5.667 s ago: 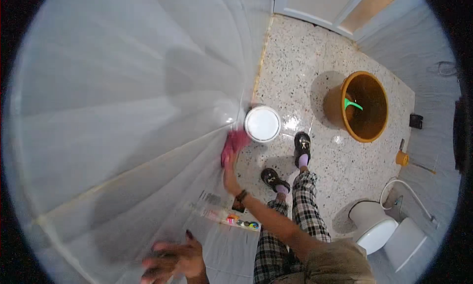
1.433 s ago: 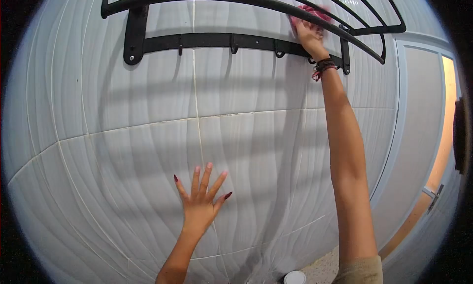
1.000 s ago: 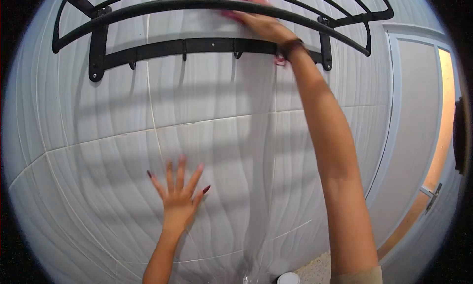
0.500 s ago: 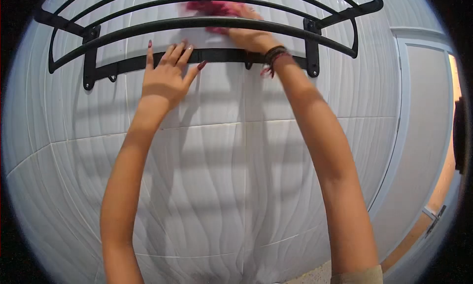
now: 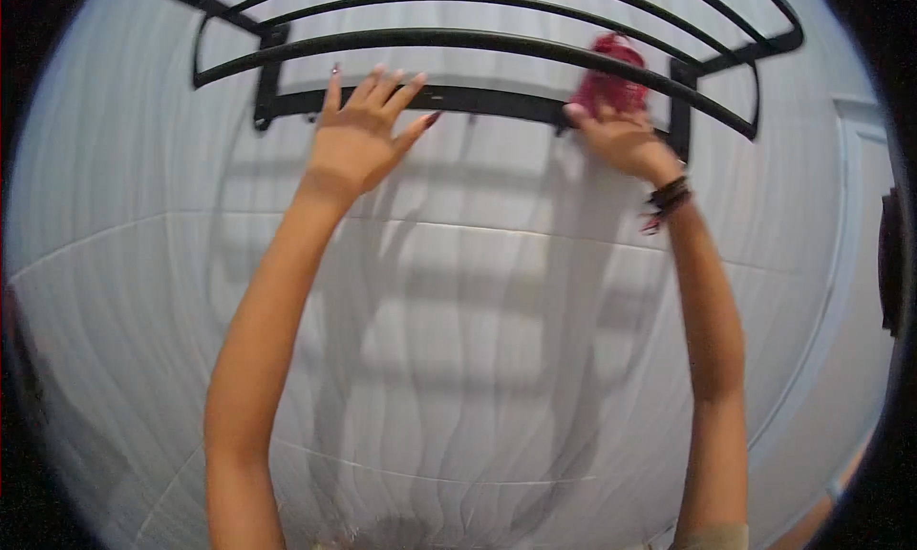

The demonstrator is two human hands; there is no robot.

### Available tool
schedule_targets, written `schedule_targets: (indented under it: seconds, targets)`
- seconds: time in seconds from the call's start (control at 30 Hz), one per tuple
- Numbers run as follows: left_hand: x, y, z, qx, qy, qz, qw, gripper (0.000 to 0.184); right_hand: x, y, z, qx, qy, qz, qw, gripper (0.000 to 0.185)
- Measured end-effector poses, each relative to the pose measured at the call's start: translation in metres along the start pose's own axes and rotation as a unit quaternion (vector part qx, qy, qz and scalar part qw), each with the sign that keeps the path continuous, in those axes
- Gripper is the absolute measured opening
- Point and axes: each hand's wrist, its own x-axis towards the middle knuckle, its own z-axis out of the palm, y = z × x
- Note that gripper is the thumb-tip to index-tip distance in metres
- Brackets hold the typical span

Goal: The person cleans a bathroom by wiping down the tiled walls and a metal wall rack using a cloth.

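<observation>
A black metal wall rack [image 5: 430,38] spans the top of the view, with a flat lower rail [image 5: 497,103] along the tiled wall. My left hand [image 5: 358,139] rests on the left part of that rail, its fingers spread and holding nothing. Near the rack's right bracket [image 5: 680,111], my right hand [image 5: 626,144] grips a crumpled dark-pink cloth [image 5: 616,87]. The cloth is at the rail's right end, behind the rack's front bar. My right fingers are partly blurred against it.
Wavy-patterned pale tiles [image 5: 458,311] cover the wall below the rack. Small hooks hang beneath the rail. A light door frame [image 5: 831,264] stands at the right, with a dark object [image 5: 890,264] at the far edge.
My right hand has carried the cloth from the rack's middle rightward and lower, to the right bracket. My left hand stays on the rail. The camera view has shifted.
</observation>
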Motion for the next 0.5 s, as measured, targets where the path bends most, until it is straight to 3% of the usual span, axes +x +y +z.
schedule_targets:
  seconds: [0.03, 0.1, 0.2, 0.23, 0.3, 0.37, 0.4, 0.47, 0.5]
  targets:
    - [-0.002, -0.009, -0.007, -0.023, -0.003, -0.005, 1.0, 0.052, 0.024, 0.016, 0.022, -0.085, 0.071, 0.049, 0.993, 0.054]
    - [-0.014, -0.036, -0.003, -0.012, -0.038, -0.022, 0.999, 0.051, 0.058, 0.017, 0.025, -0.188, 0.176, 0.079, 0.963, 0.04]
    - [-0.019, -0.064, 0.01, -0.031, -0.129, -0.015, 0.991, 0.053, 0.082, 0.004, 0.005, -0.129, 0.127, 0.025, 0.983, 0.04]
    - [-0.023, -0.07, 0.012, -0.045, -0.141, -0.015, 0.989, 0.053, 0.086, -0.011, -0.001, -0.14, 0.186, -0.005, 0.972, 0.04]
    - [-0.032, -0.086, 0.02, -0.063, -0.133, 0.005, 0.989, 0.052, 0.116, -0.03, 0.008, -0.047, 0.401, -0.108, 0.909, 0.056]
    - [-0.032, -0.097, 0.029, -0.087, -0.079, 0.055, 0.991, 0.052, 0.095, -0.096, -0.029, 0.122, 0.355, -0.111, 0.92, 0.043]
    - [-0.032, -0.102, 0.03, -0.101, -0.049, 0.083, 0.99, 0.052, 0.132, -0.115, -0.013, 0.06, 0.439, -0.126, 0.887, 0.038]
    - [-0.03, -0.11, 0.024, -0.211, -0.005, 0.089, 0.973, 0.051, 0.121, -0.181, -0.03, 0.204, 0.265, -0.09, 0.938, 0.036]
    - [-0.027, -0.118, 0.027, -0.233, -0.001, 0.084, 0.969, 0.049, 0.106, -0.207, -0.043, 0.148, 0.221, -0.218, 0.939, 0.045]
